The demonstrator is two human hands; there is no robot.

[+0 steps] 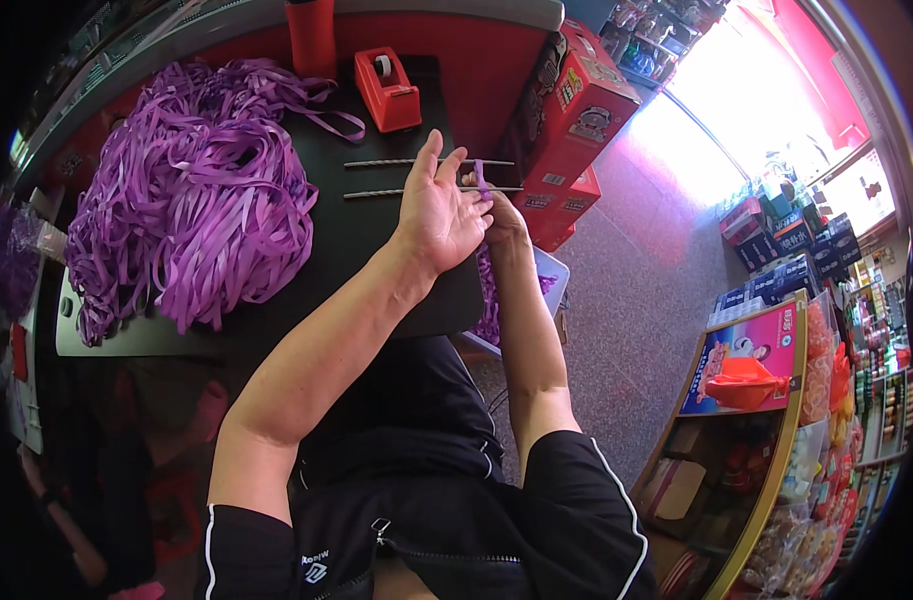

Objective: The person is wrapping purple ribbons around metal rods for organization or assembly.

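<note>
Two thin metal rods [377, 194] lie side by side above the dark tabletop, reaching out toward the right. Near their right ends a purple ribbon [482, 178] is looped around them. My left hand [439, 215] is open in front of the rods, palm up, with its upper fingers spread and its lower fingers beside my right hand. My right hand [509, 218] is closed at the ribbon, its fingers curled and partly hidden behind the left hand. A large heap of loose purple ribbon [212, 200] covers the left part of the table.
A red tape dispenser [389, 95] and a red cylinder [312, 40] stand at the table's back. Red cartons [577, 100] are stacked to the right. Below the table's right edge is a pale bin [559, 285] holding purple ribbon. A display case [737, 400] stands far right; another person's arm [72, 520] shows lower left.
</note>
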